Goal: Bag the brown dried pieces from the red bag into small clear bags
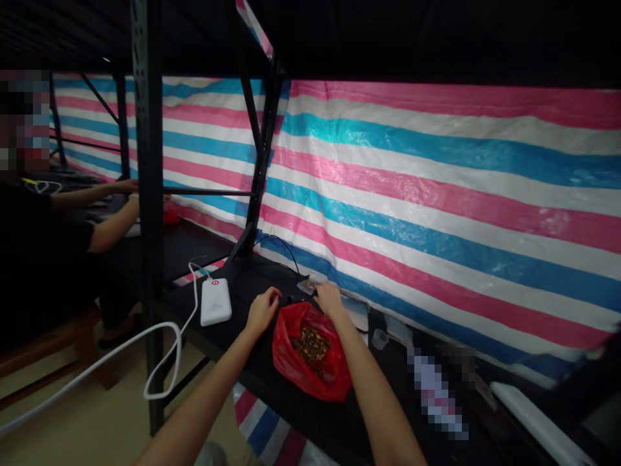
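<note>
A red plastic bag [284, 353] lies wide-mouthed on the black shelf, with many small brass-coloured pieces [311, 346] inside. Beyond its left rim is my left hand [264, 309], fingers curled together; what they hold, if anything, is too small to make out. My right hand [328, 299] is past the bag's far rim, its forearm passing along the bag's right side. Its bent fingers are at the edge of a small clear plastic bag [306, 285] with brownish contents, and seem to grip it. Small dark items between my hands are unclear.
A white power bank [216, 302] with a white cable [175, 349] is at the left. A small clear cup [380, 339] stands right of my forearm. A black metal post [148, 194] separates me from a co-worker's arms [114, 223]. Striped sheeting [436, 194] hangs behind.
</note>
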A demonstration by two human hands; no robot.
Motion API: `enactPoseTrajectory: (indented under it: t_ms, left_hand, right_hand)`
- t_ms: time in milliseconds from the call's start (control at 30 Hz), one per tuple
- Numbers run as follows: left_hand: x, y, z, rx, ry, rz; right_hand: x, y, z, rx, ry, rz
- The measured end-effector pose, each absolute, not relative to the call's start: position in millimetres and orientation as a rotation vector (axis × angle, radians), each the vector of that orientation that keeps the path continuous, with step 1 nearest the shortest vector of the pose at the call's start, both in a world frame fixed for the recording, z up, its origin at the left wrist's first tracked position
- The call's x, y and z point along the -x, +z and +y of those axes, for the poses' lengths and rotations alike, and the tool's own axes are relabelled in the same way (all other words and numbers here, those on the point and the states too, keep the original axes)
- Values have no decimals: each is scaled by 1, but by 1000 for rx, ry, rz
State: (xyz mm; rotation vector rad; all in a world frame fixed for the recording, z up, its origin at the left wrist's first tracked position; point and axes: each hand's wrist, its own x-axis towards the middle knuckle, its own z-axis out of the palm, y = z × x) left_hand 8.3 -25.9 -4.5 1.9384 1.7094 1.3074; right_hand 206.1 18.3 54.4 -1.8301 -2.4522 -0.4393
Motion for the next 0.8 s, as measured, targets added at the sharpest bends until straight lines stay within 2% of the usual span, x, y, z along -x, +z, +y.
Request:
enactPoseTrajectory:
  t_ms: [233, 533, 667, 800]
  left_hand:
    - [-7, -9, -21, -1953, 1328, 1648]
    - [-9, -8, -23, -1997, 1298, 1636]
    - [-10, -6, -22, -1930, 1341, 1551]
    - [-15, -5, -15, -1694, 1435, 1237]
  right_hand:
    - [-172, 51, 59, 1878, -428, -2572]
    - [-183, 41, 61, 1811, -308, -2520]
    - [-193, 49, 54, 1693, -166, -2431]
    - [-186, 57, 38, 1512, 75, -2430]
